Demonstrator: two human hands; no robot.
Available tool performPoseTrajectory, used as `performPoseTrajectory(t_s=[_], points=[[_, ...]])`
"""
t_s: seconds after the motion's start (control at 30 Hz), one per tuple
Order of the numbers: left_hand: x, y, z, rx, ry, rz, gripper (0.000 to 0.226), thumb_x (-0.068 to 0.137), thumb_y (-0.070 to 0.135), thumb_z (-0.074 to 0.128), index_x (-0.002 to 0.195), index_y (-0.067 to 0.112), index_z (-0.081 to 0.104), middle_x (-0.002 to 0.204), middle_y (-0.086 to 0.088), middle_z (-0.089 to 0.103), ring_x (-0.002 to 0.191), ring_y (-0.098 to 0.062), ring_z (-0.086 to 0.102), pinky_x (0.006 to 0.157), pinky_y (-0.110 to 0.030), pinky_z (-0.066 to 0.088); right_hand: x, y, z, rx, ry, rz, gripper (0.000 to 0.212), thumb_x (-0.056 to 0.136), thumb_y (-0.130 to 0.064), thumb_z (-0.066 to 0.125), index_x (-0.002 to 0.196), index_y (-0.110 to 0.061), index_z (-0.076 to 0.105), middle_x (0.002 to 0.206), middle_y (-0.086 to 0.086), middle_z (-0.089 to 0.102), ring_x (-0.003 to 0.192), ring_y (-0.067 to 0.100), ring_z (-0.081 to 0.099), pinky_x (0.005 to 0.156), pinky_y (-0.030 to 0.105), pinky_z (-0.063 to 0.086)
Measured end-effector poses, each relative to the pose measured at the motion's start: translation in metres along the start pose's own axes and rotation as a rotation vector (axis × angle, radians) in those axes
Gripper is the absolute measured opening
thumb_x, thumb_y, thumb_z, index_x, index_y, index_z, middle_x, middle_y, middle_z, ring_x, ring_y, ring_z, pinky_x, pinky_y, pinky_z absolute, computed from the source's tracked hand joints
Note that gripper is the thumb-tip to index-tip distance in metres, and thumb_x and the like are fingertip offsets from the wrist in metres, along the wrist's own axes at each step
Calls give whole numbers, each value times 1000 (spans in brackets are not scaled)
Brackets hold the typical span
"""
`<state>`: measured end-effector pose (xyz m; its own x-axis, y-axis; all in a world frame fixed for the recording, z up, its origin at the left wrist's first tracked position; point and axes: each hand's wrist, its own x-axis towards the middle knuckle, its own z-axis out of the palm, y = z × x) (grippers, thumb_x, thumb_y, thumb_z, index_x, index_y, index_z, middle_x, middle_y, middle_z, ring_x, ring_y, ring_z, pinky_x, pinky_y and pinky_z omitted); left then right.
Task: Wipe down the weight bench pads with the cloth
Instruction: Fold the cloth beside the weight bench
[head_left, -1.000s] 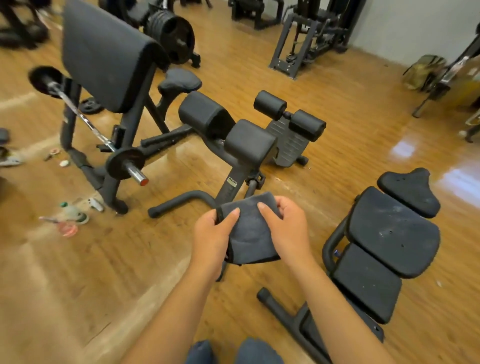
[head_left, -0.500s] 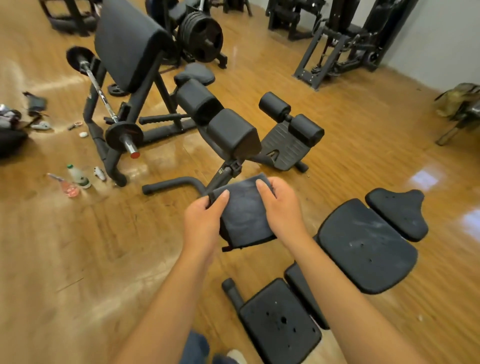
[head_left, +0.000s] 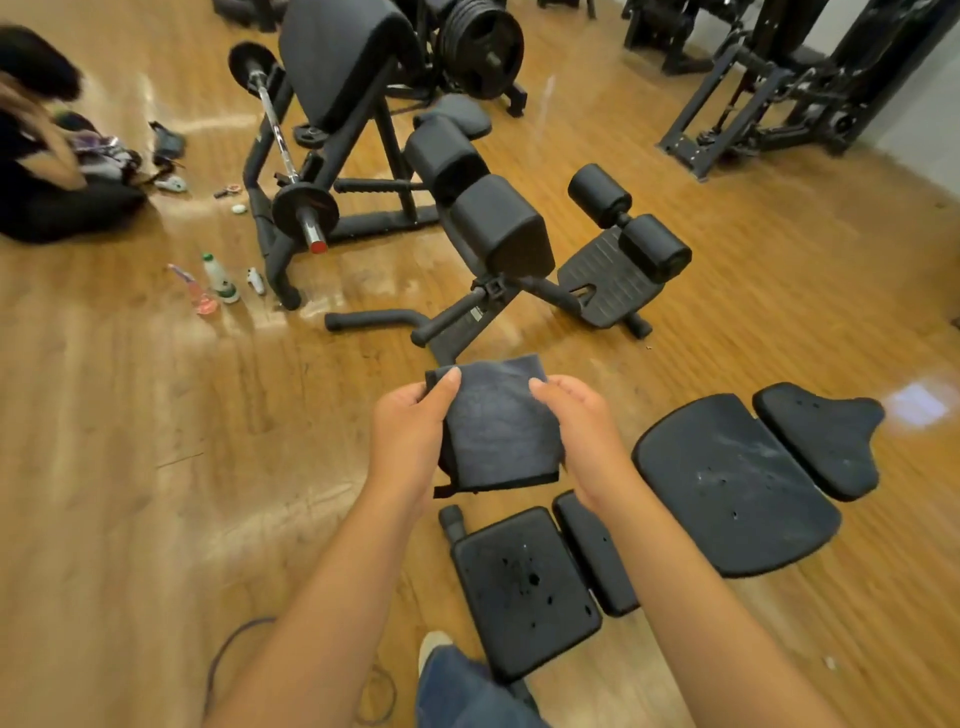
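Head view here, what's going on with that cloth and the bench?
A person holds a folded dark cloth in front of them, left hand and right hand each gripping a side. It hangs above the floor and touches no pad. The bench pads just below and to the right show pale smears and specks, so wiping hasn't begun.

The room was evenly and brightly lit, with white glare on the glossy wooden floor (head_left: 156, 467) far right of the hands (head_left: 498, 436) and paler sheen patches beyond them to the left. Shadows were soft. The wide-angle lens bent the edges, and the left side was smeared with blur.
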<state>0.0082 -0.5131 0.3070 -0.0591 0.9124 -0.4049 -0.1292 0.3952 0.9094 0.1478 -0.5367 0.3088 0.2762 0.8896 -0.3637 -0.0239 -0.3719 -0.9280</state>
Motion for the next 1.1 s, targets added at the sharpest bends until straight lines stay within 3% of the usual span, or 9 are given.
performPoseTrajectory(t_s=[0.13, 0.37, 0.53, 0.63, 0.8, 0.97, 1.1], points=[[-44, -26, -11, -36, 50, -40, 24, 89, 33, 60, 82, 11, 67, 83, -3, 72, 79, -19, 68, 68, -36, 55, -42, 21, -12, -5, -84, -19, 12, 89, -20, 58, 94, -12, 64, 96, 7, 70, 89, 22, 68, 75, 40, 55], [-122, -58, -21, -139, 52, -84, 21, 89, 31, 61, 86, 10, 67, 86, -3, 72, 80, -19, 69, 63, -33, 53, -114, 49, -37, -60, -121, -69, 11, 88, -15, 62, 99, -13, 64, 95, 3, 72, 87, 17, 68, 79, 39, 57], [-151, -74, -16, -232, 7, -140, 23, 87, 22, 64, 95, 1, 66, 93, -10, 73, 85, -23, 70, 73, -37, 58, -136, 61, -64, -43, -125, -85, 11, 88, -15, 61, 99, -12, 64, 93, 3, 72, 87, 17, 69, 76, 36, 57], [-157, -81, -10, -267, -26, -157, 19, 88, 18, 62, 95, 0, 65, 90, -11, 73, 76, -19, 71, 63, -29, 58, -135, 67, -77, -10, -149, -37, 15, 89, -15, 61, 101, -9, 64, 96, 6, 72, 89, 20, 69, 79, 41, 56], [-152, -102, 5, -280, -42, -205, 22, 91, 14, 57, 104, -2, 63, 95, -15, 71, 79, -20, 70, 62, -27, 57, -113, 82, -98, -19, -224, 57, 15, 89, -18, 59, 100, -8, 64, 96, 7, 72, 89, 21, 69, 79, 42, 55], [-132, -145, 29, -320, 43, -256, 23, 92, 15, 55, 105, -2, 63, 97, -16, 72, 84, -23, 70, 63, -28, 57, -77, 107, -115, -69, -349, 81, 15, 90, -18, 58, 98, -6, 62, 93, 7, 73, 87, 19, 69, 72, 35, 54], [-115, -197, 38, -356, 126, -280, 23, 91, 16, 56, 104, -1, 64, 97, -17, 72, 85, -26, 70, 62, -28, 57, -46, 145, -121, -142, -412, 78, 12, 88, -19, 61, 95, -10, 64, 93, 5, 72, 87, 19, 69, 75, 38, 56]])
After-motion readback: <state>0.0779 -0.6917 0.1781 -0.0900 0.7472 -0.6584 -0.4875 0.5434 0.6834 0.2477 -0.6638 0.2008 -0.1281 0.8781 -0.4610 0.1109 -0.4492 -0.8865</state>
